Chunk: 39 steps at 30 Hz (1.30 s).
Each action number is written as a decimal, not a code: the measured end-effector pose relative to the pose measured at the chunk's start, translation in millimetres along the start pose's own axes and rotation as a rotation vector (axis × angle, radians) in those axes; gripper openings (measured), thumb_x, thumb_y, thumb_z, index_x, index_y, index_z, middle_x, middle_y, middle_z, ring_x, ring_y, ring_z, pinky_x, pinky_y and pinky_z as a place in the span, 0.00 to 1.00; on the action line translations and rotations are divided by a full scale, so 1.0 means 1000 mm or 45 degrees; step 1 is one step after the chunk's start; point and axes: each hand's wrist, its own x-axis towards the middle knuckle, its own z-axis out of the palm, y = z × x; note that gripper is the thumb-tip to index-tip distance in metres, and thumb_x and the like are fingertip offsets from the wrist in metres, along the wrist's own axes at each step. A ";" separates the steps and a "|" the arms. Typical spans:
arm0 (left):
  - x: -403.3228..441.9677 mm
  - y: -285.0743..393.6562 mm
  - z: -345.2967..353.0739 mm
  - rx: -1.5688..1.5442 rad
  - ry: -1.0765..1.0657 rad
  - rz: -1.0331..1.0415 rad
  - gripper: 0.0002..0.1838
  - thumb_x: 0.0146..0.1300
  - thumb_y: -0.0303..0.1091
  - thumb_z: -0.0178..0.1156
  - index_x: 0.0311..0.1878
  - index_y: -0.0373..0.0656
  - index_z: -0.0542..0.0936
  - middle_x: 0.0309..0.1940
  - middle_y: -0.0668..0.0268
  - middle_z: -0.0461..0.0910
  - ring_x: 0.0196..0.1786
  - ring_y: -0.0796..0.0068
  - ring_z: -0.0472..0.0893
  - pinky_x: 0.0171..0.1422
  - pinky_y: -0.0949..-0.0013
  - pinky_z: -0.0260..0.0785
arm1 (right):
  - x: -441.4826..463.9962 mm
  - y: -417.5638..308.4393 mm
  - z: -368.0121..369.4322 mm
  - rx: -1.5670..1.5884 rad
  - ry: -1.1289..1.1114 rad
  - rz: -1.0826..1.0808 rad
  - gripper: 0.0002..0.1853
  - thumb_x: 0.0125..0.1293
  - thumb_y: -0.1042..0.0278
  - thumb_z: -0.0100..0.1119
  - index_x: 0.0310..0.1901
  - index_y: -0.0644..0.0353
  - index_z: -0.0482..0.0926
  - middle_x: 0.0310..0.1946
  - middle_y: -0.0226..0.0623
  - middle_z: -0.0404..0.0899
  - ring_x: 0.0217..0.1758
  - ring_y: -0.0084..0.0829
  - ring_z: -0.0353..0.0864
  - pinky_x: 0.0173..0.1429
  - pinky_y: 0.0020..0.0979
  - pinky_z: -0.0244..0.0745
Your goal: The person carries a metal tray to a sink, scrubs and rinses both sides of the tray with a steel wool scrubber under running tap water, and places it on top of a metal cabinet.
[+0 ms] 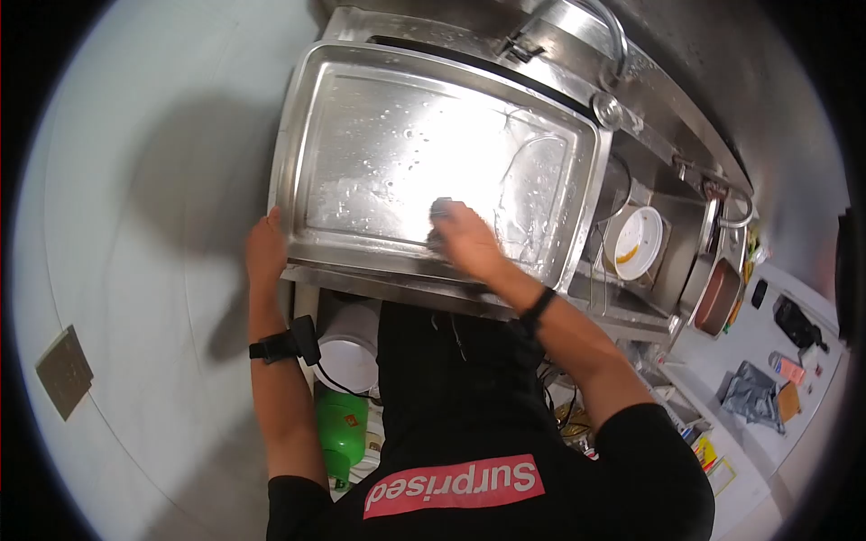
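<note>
A large rectangular stainless-steel tray (361,162) lies tilted across the sink in front of me, its inside wet with drops and streaks. My left hand (265,249) is closed on the tray's left edge near the front corner, with some fingers hidden beyond the rim. Over the tray's front part, my right hand (471,240) presses a dark grey scouring pad (440,209) against the metal. That hand is slightly blurred, and most of the pad is covered by the fingers.
A faucet (618,45) arches behind the tray. On the right, a white bowl (638,243) with orange residue stands in another basin, beside a brown-lined metal pan (719,296). Below are a white bucket (350,361) and a green container (341,433). A pale wall (180,298) rises at left.
</note>
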 end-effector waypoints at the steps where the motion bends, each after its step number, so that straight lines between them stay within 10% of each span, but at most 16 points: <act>1: 0.009 -0.014 0.010 0.016 0.059 0.054 0.35 0.79 0.57 0.33 0.41 0.32 0.78 0.38 0.43 0.81 0.45 0.37 0.79 0.51 0.44 0.70 | -0.009 0.024 -0.014 -0.268 0.188 -0.238 0.16 0.59 0.72 0.62 0.50 0.63 0.78 0.51 0.47 0.78 0.53 0.51 0.77 0.62 0.45 0.73; 5: 0.004 -0.013 0.008 0.126 0.133 0.126 0.34 0.79 0.57 0.33 0.43 0.34 0.78 0.43 0.43 0.81 0.50 0.37 0.78 0.53 0.43 0.68 | 0.055 0.020 -0.042 -0.471 0.591 -0.225 0.21 0.53 0.76 0.65 0.50 0.68 0.78 0.58 0.60 0.72 0.61 0.55 0.73 0.66 0.46 0.72; 12: 0.011 -0.018 0.012 0.078 0.156 0.140 0.32 0.79 0.56 0.34 0.43 0.36 0.78 0.44 0.42 0.81 0.51 0.36 0.77 0.53 0.42 0.67 | 0.032 -0.044 0.054 -0.431 0.060 -0.572 0.21 0.68 0.72 0.50 0.62 0.66 0.75 0.69 0.49 0.68 0.75 0.48 0.64 0.79 0.41 0.58; 17: 0.000 -0.013 0.007 -0.011 0.152 0.113 0.31 0.78 0.56 0.36 0.43 0.36 0.78 0.44 0.42 0.80 0.50 0.35 0.77 0.53 0.42 0.67 | 0.061 0.006 -0.008 -0.717 0.383 -0.299 0.25 0.56 0.76 0.63 0.57 0.71 0.76 0.66 0.62 0.67 0.70 0.58 0.66 0.74 0.45 0.64; 23: 0.012 -0.030 0.015 -0.239 0.111 0.143 0.31 0.78 0.55 0.38 0.40 0.35 0.77 0.38 0.43 0.80 0.45 0.37 0.78 0.51 0.45 0.68 | 0.198 -0.076 0.068 -0.465 0.503 -0.462 0.24 0.59 0.74 0.56 0.60 0.66 0.76 0.70 0.55 0.66 0.77 0.53 0.57 0.81 0.43 0.52; 31: 0.009 -0.035 -0.004 -0.720 -0.245 -0.004 0.23 0.78 0.47 0.43 0.45 0.37 0.81 0.31 0.59 0.81 0.33 0.71 0.82 0.38 0.66 0.80 | 0.075 -0.156 0.148 0.246 0.278 -0.576 0.18 0.56 0.81 0.60 0.50 0.73 0.81 0.59 0.55 0.76 0.67 0.55 0.72 0.70 0.45 0.69; 39: -0.003 -0.071 -0.001 -1.273 -0.391 -0.021 0.17 0.78 0.39 0.48 0.48 0.34 0.80 0.34 0.66 0.80 0.31 0.78 0.80 0.38 0.71 0.81 | 0.155 -0.136 0.117 -0.138 0.188 -1.224 0.15 0.57 0.79 0.58 0.47 0.64 0.84 0.60 0.46 0.77 0.70 0.46 0.71 0.72 0.40 0.70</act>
